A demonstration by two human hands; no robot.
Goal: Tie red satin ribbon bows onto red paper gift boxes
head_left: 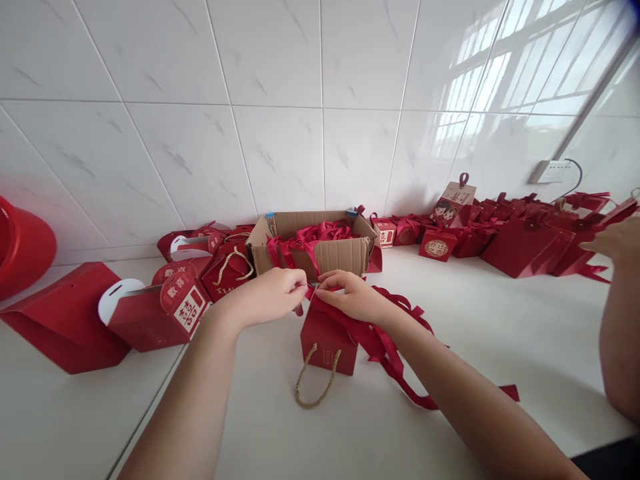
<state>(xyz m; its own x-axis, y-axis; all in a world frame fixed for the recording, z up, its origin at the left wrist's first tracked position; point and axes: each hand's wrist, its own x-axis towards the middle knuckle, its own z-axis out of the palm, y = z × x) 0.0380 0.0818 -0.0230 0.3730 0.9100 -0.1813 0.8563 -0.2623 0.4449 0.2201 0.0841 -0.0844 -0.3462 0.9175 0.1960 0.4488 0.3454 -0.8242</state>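
Note:
A small red gift box (327, 340) with a gold rope handle (315, 400) stands on the white tabletop between my forearms. At its top edge, my left hand (283, 291) is closed in a pinch on a bit of red ribbon. My right hand (347, 297) also pinches the red ribbon (393, 353), the fingertips of both hands nearly meeting. Loose ribbon trails from under my right hand across the table to the right. My fingers partly cover the box's top, so how the ribbon runs there is hidden.
Behind my hands sits a cardboard box (343, 259) full of red ribbons. Red gift boxes (150, 317) stand at left, beside a red bucket-like object (23, 247). Many red bags (525, 247) line the wall at right, where another person's arm (620, 313) reaches in.

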